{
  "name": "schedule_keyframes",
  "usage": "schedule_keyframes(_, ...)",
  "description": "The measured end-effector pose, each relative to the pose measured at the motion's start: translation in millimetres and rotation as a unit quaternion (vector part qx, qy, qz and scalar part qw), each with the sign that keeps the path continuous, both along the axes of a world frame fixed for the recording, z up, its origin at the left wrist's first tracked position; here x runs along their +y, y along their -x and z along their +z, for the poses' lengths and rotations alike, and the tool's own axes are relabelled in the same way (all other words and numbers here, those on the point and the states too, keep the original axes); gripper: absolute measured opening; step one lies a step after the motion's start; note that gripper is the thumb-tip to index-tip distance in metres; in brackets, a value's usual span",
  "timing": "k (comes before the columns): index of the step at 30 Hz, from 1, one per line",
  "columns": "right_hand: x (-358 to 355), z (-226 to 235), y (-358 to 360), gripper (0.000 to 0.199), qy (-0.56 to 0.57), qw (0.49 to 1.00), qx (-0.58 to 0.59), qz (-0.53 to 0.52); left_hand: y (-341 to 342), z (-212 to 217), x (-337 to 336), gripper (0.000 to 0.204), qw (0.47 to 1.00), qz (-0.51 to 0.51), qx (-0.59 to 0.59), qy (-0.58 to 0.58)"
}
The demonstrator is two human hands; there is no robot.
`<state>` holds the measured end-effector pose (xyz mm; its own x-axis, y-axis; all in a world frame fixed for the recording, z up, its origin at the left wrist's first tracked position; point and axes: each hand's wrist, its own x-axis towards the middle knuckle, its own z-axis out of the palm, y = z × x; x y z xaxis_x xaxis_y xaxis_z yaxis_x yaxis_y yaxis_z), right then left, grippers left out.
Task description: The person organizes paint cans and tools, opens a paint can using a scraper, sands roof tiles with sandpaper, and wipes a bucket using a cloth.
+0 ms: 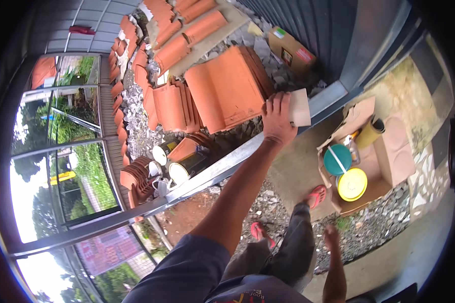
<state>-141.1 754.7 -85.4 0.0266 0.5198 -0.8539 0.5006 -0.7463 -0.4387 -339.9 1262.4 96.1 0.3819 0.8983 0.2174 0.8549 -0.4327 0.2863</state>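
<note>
My left arm reaches out over a grey metal beam (222, 169). My left hand (279, 120) is closed on a flat beige rectangular piece (300, 108), held against the beam; its material is unclear. Just beyond the fingers lies a stack of orange clay roof tiles (227, 88). Lower right, my right hand (331, 237) hangs beside my leg with the fingers curled in, and nothing shows in it. An open cardboard box (384, 169) stands past it, holding a green round lid (337, 159), a yellow round lid (352, 185) and a brown roll (370, 134).
Paint cans (179, 173) and more tiles (136, 174) sit behind the beam. A closed carton (291, 50) rests on gravel by the dark corrugated wall (308, 25). Gravel (359, 227) and a concrete strip lie around my feet in red sandals (317, 196). Windows line the left.
</note>
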Motion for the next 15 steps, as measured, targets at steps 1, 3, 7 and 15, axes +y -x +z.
schedule_keyframes(1, -77.3, 4.3, -0.5, 0.038, -0.044, 0.998, -0.041, 0.014, -1.5, 2.0, -8.1, 0.089, 0.999, -0.023, -0.009, -0.028)
schedule_keyframes(3, -192.5, 18.9, 4.4, 0.022, -0.009, 0.990, -0.065, 0.125, 9.2, 17.2, -32.0, 0.090, 0.995, -0.053, -0.041, -0.069)
schedule_keyframes(7, -360.3, 66.3, -28.3, 0.017, 0.129, 0.965, -0.101, 0.207, 37.0, 50.9, -170.6, 0.096, 0.989, -0.073, -0.125, 0.032)
schedule_keyframes(15, -297.2, 86.0, 18.3, 0.017, -0.127, 0.950, -0.224, 0.177, 337.9, 89.4, -527.3, 0.054, 0.754, 0.063, -0.116, 0.643)
